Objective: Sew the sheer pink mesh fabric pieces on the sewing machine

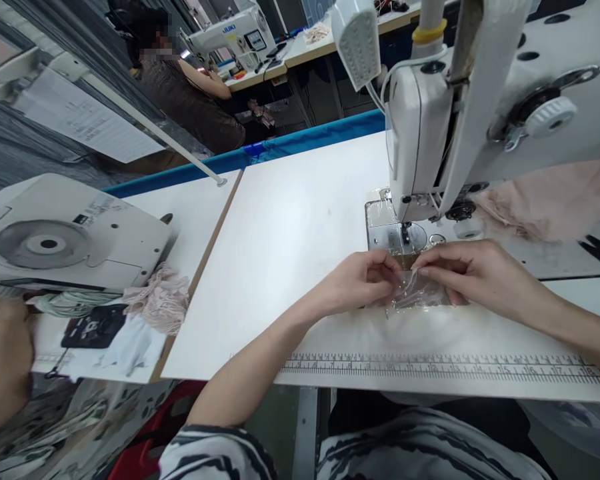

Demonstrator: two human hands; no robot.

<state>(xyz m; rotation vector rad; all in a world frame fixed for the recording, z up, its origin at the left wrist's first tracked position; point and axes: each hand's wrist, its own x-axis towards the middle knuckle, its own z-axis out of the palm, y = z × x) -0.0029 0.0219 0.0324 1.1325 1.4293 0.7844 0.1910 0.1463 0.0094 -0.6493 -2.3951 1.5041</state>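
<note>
My left hand [361,280] and my right hand [473,270] meet on the white table just in front of the sewing machine [480,107]. Both pinch a small piece of thin, see-through fabric [420,293] that lies flat below the needle plate [393,233]. The fingertips of the two hands almost touch over the fabric's top edge. The presser foot [406,235] stands a little beyond my fingers.
A printed ruler strip [440,367] runs along the table's front edge. Pink fabric [550,200] lies behind the machine at the right. At the left sit a second machine [60,233] and a heap of pink pieces [160,300]. Another person [190,93] sits at the far table.
</note>
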